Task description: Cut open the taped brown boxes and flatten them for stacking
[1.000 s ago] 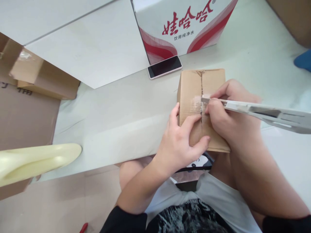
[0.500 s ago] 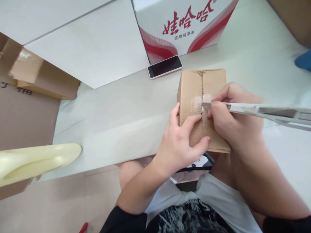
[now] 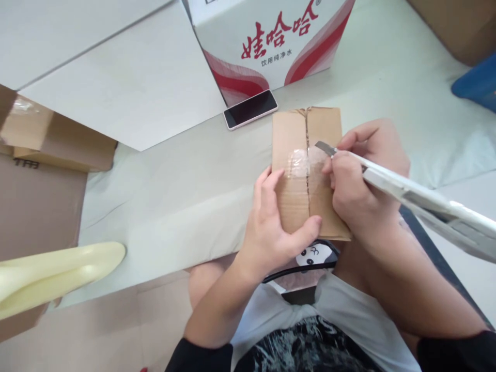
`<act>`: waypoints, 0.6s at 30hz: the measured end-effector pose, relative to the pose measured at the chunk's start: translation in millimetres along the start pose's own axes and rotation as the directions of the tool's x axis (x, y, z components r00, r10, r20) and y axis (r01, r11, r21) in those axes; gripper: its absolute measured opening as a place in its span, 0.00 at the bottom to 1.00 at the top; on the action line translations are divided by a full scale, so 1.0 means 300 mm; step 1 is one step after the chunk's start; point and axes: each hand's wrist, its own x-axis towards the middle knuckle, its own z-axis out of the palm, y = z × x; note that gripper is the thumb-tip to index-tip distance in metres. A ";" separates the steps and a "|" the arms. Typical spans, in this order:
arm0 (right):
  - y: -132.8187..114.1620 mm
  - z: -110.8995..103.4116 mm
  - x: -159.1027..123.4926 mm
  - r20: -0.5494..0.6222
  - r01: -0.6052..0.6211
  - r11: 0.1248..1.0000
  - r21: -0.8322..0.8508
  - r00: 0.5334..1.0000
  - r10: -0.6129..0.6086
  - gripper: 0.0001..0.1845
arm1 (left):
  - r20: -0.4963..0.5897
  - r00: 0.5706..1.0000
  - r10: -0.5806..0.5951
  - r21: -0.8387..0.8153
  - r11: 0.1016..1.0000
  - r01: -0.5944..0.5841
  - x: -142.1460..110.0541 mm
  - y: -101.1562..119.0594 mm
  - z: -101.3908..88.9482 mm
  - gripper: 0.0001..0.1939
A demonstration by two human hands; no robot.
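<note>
A small brown cardboard box (image 3: 289, 206) stands near the table's front edge, with a seam down its top and clear tape (image 3: 299, 163) across the middle. My left hand (image 3: 271, 222) grips the box at its near left part, thumb on top and fingers curved at the left edge. In my right hand (image 3: 360, 170) is a utility knife (image 3: 411, 194) with a white body, pinched close to the blade. Its short metal blade (image 3: 325, 149) points left, just right of the seam and over the top. Whether the tip touches the cardboard I cannot tell.
Behind the box lie a phone (image 3: 251, 109) and a white and red carton (image 3: 271, 41). A large white box (image 3: 127, 77) stands back left. A pale yellow object (image 3: 77, 268) juts in from the left. Something blue (image 3: 476, 85) sits at the right, beside brown cardboard (image 3: 461, 26).
The knife blade has come off the seam, up and to the right, and the knife is now tilted. My left fingers have drawn back from the seam towards the box's left edge.
</note>
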 end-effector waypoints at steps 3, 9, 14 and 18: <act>-0.005 0.003 0.007 0.004 0.010 1.000 -0.017 1.000 -0.010 0.02 | 0.034 0.999 0.020 -0.002 1.000 -0.020 -0.001 0.003 -0.003 0.57; -0.005 -0.001 0.015 0.029 -0.008 1.000 0.004 1.000 0.008 0.03 | 0.063 0.995 0.078 -0.030 0.997 -0.076 0.001 -0.010 -0.013 0.57; -0.006 0.000 0.017 0.029 0.024 0.999 -0.027 0.999 -0.023 0.05 | 0.020 0.983 0.185 -0.101 0.978 -0.182 0.009 -0.058 0.003 0.53; -0.008 0.002 0.017 0.014 0.057 0.998 -0.035 0.998 -0.056 0.05 | -0.101 0.955 0.279 -0.130 0.948 -0.291 0.015 -0.088 0.029 0.45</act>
